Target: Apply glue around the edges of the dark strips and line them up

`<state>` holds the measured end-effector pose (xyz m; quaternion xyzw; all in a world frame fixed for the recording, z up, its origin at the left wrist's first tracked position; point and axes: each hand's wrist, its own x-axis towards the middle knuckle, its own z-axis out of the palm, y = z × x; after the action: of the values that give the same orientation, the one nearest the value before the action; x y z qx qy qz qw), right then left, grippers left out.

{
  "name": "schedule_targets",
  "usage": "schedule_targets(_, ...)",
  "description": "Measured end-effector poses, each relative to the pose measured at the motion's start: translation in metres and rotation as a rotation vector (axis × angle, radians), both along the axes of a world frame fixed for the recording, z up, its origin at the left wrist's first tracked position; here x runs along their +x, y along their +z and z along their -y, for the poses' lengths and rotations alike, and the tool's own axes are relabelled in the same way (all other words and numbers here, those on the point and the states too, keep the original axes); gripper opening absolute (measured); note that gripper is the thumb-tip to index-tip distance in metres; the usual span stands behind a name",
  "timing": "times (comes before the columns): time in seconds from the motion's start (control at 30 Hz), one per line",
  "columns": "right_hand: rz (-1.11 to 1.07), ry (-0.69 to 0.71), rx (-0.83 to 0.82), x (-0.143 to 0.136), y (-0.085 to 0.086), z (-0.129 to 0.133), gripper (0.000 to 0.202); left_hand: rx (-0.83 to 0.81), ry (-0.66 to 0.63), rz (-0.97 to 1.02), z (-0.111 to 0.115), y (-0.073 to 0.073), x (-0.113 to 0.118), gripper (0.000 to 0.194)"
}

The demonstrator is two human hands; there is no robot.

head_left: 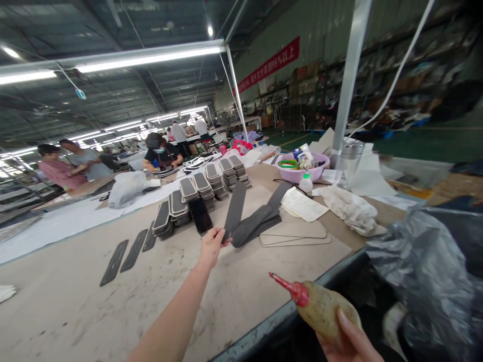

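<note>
My left hand pinches the lower end of a dark grey strip, which stands tilted up off the table. Beside it, more dark grey strips lie in an overlapping pile. My right hand is wrapped round a yellowish squeeze bottle with a red nozzle pointing left, over the table's near edge. A black phone leans against stacks of grey pads with pale edges. Several dark flat pieces lie in a row to the left.
Right of the strips are thin outlined templates, papers, a white cloth and a purple basin. Grey plastic hangs at the right. A metal post rises behind. Other people work across the table.
</note>
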<state>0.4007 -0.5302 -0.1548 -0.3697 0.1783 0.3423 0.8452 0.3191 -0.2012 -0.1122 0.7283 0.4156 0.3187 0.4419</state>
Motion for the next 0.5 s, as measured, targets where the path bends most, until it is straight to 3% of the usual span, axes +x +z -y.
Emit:
schedule_targets(0.2,-0.041,-0.074,0.005,-0.007,0.014,-0.003,0.057,-0.152,-0.01,0.184,0.061,-0.001,-0.037,0.05)
schedule_targets(0.33,0.066,-0.063,0.016,-0.005,0.003,0.001,0.048,-0.233,-0.067,0.176,0.109,-0.017,-0.061,0.044)
schedule_targets(0.5,0.146,-0.064,0.064,-0.003,-0.001,0.004,0.037,-0.116,-0.223,0.042,0.152,-0.044,-0.097,0.031)
